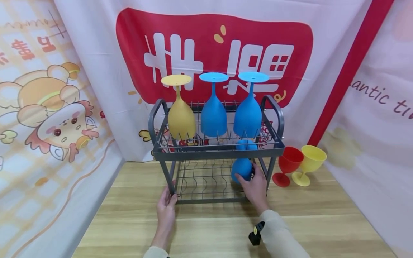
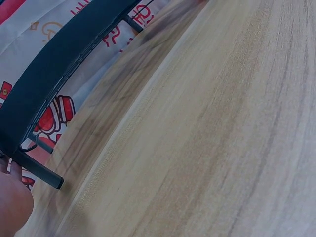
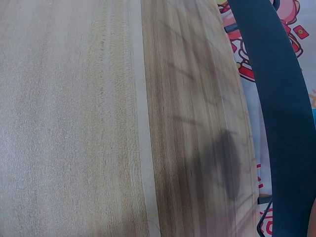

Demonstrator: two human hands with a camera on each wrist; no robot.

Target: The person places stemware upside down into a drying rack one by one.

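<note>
A dark grey two-tier wire dish rack (image 1: pixel 219 154) stands on the wooden table. My left hand (image 1: pixel 166 205) grips its front left lower corner, and in the left wrist view part of that hand (image 2: pixel 15 205) shows beside the rack's foot. On the lower tier, toward the right, is an upside-down blue goblet (image 1: pixel 241 170); my right hand (image 1: pixel 256 186) holds its bowl, thumb in front and fingers at the right side. The upper tier's front bar partly hides this goblet. Only a sliver of the right hand appears in the right wrist view.
Upside down on the upper tier stand a yellow goblet (image 1: pixel 181 120) and two blue goblets, one in the middle (image 1: pixel 213 118) and one at right (image 1: pixel 247 116). Right of the rack, a red goblet (image 1: pixel 290 160) and a pale yellow goblet (image 1: pixel 312 160) stand upright on the table (image 1: pixel 213 229). Printed cloths hang behind.
</note>
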